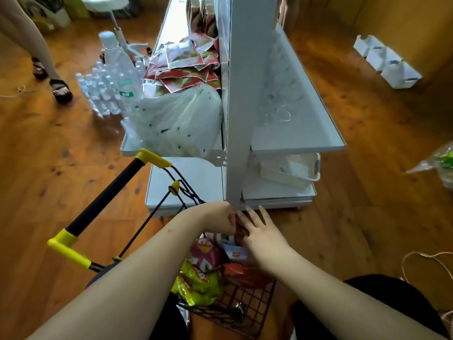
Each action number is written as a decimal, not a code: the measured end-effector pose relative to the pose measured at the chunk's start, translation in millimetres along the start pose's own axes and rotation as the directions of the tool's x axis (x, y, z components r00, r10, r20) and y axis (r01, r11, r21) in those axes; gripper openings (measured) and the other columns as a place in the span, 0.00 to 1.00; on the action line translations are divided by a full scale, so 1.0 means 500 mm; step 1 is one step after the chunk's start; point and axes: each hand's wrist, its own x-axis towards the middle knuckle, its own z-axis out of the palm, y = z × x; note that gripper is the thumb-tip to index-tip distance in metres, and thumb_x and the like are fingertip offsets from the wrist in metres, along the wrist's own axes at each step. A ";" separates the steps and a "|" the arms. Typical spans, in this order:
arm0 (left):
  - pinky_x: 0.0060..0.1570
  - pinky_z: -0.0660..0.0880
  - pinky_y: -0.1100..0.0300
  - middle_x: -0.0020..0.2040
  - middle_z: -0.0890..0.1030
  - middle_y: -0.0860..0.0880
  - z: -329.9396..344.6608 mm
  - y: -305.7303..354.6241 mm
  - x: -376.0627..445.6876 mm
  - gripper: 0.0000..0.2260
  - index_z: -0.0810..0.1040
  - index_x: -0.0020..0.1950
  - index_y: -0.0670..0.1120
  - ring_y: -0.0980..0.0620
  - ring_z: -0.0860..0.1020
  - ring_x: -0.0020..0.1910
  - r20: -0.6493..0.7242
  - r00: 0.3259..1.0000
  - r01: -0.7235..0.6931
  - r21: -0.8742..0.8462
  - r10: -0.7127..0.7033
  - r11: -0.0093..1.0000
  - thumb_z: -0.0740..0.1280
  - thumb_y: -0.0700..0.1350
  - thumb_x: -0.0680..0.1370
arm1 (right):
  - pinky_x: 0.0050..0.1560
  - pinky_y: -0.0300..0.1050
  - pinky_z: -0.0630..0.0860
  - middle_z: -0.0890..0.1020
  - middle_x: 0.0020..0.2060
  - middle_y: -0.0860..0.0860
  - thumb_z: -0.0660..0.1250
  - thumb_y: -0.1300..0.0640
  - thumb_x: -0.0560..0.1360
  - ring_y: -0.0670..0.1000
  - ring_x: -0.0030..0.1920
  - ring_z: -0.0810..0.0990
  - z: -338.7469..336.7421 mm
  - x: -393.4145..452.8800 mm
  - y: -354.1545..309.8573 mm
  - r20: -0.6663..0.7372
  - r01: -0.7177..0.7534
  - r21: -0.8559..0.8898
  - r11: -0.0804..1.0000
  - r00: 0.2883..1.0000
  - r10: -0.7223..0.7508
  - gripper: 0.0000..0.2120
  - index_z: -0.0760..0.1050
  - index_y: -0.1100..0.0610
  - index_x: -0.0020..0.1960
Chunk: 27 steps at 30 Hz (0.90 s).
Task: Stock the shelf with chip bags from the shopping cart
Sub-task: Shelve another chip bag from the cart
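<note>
A black wire shopping cart point(245, 312) with a black and yellow handle point(107, 195) stands in front of me. Several chip bags lie in it: a green-yellow bag point(198, 285), a pink-red bag point(208, 253), a red-orange bag point(245, 273). Both hands reach over the cart's far end. My left hand point(220, 217) has its fingers curled down at a dark item there; what it grips is hidden. My right hand point(259, 231) lies flat beside it with fingers spread. The white shelf unit point(299, 146) rises just beyond.
The left shelf holds red snack packets point(186, 69), a white plastic bag point(176, 123) and water bottles point(117, 67). A white basket point(291, 170) sits low on the right side. Another person's sandalled feet point(58, 89) stand at the far left. White boxes point(387, 60) lie on the wooden floor.
</note>
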 end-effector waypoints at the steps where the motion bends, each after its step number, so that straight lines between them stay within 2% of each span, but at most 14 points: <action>1: 0.35 0.74 0.56 0.41 0.80 0.46 0.002 -0.003 0.000 0.08 0.83 0.46 0.40 0.47 0.75 0.36 0.047 0.999 0.005 0.026 -0.006 1.000 0.67 0.43 0.74 | 0.74 0.67 0.33 0.44 0.80 0.59 0.66 0.44 0.76 0.63 0.78 0.37 0.000 0.003 -0.005 0.017 -0.010 -0.018 1.000 1.000 0.011 0.19 0.79 0.52 0.63; 3: 0.40 0.78 0.53 0.44 0.84 0.45 0.012 -0.002 -0.001 0.07 0.84 0.46 0.42 0.47 0.79 0.39 0.154 0.988 0.006 0.045 -0.013 0.999 0.70 0.44 0.73 | 0.74 0.68 0.33 0.44 0.79 0.60 0.67 0.47 0.76 0.63 0.78 0.37 0.002 0.008 -0.011 0.023 -0.029 0.004 1.000 0.999 0.029 0.17 0.80 0.52 0.62; 5: 0.43 0.78 0.53 0.49 0.84 0.46 0.026 0.008 -0.004 0.09 0.85 0.51 0.44 0.48 0.80 0.44 0.243 0.970 -0.011 0.074 -0.008 0.997 0.72 0.47 0.73 | 0.74 0.66 0.34 0.47 0.80 0.59 0.66 0.47 0.77 0.62 0.79 0.40 0.006 0.010 -0.012 0.018 -0.044 0.062 0.997 0.999 0.043 0.17 0.79 0.52 0.63; 7: 0.44 0.76 0.56 0.53 0.82 0.48 0.045 0.022 -0.005 0.18 0.81 0.60 0.45 0.49 0.79 0.48 0.293 0.956 -0.037 0.132 -0.003 0.991 0.74 0.51 0.72 | 0.76 0.64 0.37 0.51 0.80 0.58 0.66 0.46 0.76 0.61 0.79 0.43 0.010 0.008 -0.005 0.004 -0.054 0.106 0.993 0.999 0.054 0.18 0.79 0.50 0.63; 9: 0.55 0.76 0.53 0.62 0.78 0.48 0.070 0.030 -0.002 0.32 0.73 0.70 0.47 0.47 0.77 0.59 0.314 0.949 -0.033 0.155 -0.017 0.987 0.75 0.58 0.70 | 0.77 0.63 0.41 0.53 0.80 0.56 0.67 0.45 0.75 0.59 0.79 0.45 0.006 0.002 0.007 0.010 -0.082 0.162 0.983 0.997 0.081 0.18 0.80 0.48 0.62; 11: 0.65 0.73 0.48 0.70 0.74 0.49 0.102 0.033 0.003 0.42 0.65 0.76 0.51 0.45 0.74 0.66 0.292 0.956 -0.031 0.203 -0.031 0.979 0.75 0.64 0.67 | 0.77 0.62 0.43 0.54 0.80 0.54 0.68 0.46 0.74 0.58 0.79 0.46 -0.004 -0.006 0.018 0.002 -0.111 0.198 0.974 0.994 0.113 0.15 0.81 0.47 0.60; 12: 0.64 0.74 0.47 0.70 0.75 0.49 0.118 0.034 0.008 0.41 0.65 0.76 0.52 0.44 0.75 0.66 0.268 0.963 -0.052 0.259 -0.020 0.965 0.75 0.64 0.67 | 0.77 0.62 0.43 0.55 0.80 0.53 0.69 0.47 0.74 0.58 0.79 0.47 -0.009 -0.008 0.023 -0.014 -0.128 0.220 0.967 0.991 0.135 0.14 0.81 0.48 0.58; 15: 0.59 0.77 0.46 0.66 0.77 0.46 0.141 0.044 0.025 0.30 0.71 0.72 0.49 0.42 0.77 0.63 0.170 0.984 -0.120 0.426 0.051 0.897 0.72 0.57 0.73 | 0.78 0.59 0.43 0.59 0.78 0.52 0.69 0.51 0.74 0.57 0.79 0.51 -0.014 -0.012 0.036 -0.088 -0.169 0.330 0.929 0.974 0.208 0.10 0.82 0.48 0.55; 18: 0.56 0.79 0.46 0.67 0.78 0.47 0.109 0.048 0.021 0.24 0.74 0.70 0.50 0.42 0.79 0.59 0.071 0.990 -0.136 0.347 0.119 0.928 0.69 0.52 0.75 | 0.78 0.55 0.43 0.62 0.78 0.50 0.67 0.51 0.75 0.55 0.79 0.52 -0.017 -0.014 0.053 -0.147 -0.140 0.392 0.909 0.966 0.212 0.08 0.83 0.49 0.52; 20: 0.53 0.80 0.49 0.59 0.82 0.48 0.066 0.043 0.006 0.18 0.80 0.62 0.50 0.43 0.81 0.53 0.025 0.990 -0.139 0.258 0.137 0.956 0.69 0.51 0.73 | 0.77 0.49 0.49 0.65 0.76 0.49 0.68 0.50 0.75 0.53 0.78 0.56 -0.024 -0.016 0.066 -0.182 -0.106 0.478 0.872 0.959 0.217 0.07 0.83 0.50 0.48; 22: 0.45 0.79 0.54 0.45 0.83 0.48 0.029 0.030 -0.012 0.10 0.84 0.50 0.47 0.46 0.80 0.45 -0.048 0.993 -0.101 0.152 0.109 0.983 0.73 0.50 0.71 | 0.70 0.43 0.60 0.71 0.72 0.47 0.69 0.49 0.75 0.51 0.75 0.63 -0.040 -0.021 0.080 -0.207 -0.074 0.614 0.786 0.946 0.250 0.07 0.82 0.53 0.45; 23: 0.42 0.77 0.56 0.41 0.81 0.49 0.011 0.023 -0.022 0.09 0.84 0.47 0.46 0.47 0.79 0.42 -0.091 0.991 -0.092 0.096 0.100 0.991 0.74 0.50 0.71 | 0.64 0.42 0.65 0.75 0.68 0.47 0.70 0.49 0.75 0.50 0.71 0.68 -0.051 -0.027 0.089 -0.219 -0.056 0.692 0.720 0.934 0.283 0.07 0.80 0.53 0.42; 25: 0.42 0.76 0.56 0.43 0.81 0.49 -0.016 0.008 -0.046 0.11 0.84 0.49 0.46 0.49 0.79 0.43 -0.182 0.979 -0.096 -0.026 0.090 0.995 0.75 0.51 0.71 | 0.50 0.42 0.72 0.83 0.53 0.45 0.71 0.48 0.74 0.46 0.54 0.78 -0.077 -0.048 0.106 -0.209 -0.024 0.840 0.542 0.908 0.364 0.10 0.76 0.52 0.38; 27: 0.51 0.77 0.56 0.51 0.80 0.51 -0.035 -0.005 -0.066 0.12 0.84 0.51 0.50 0.53 0.79 0.51 -0.273 0.959 -0.129 -0.193 0.073 0.973 0.75 0.53 0.71 | 0.37 0.40 0.69 0.80 0.36 0.46 0.71 0.47 0.74 0.43 0.37 0.76 -0.099 -0.073 0.120 -0.155 0.015 0.939 0.343 0.910 0.385 0.13 0.75 0.55 0.39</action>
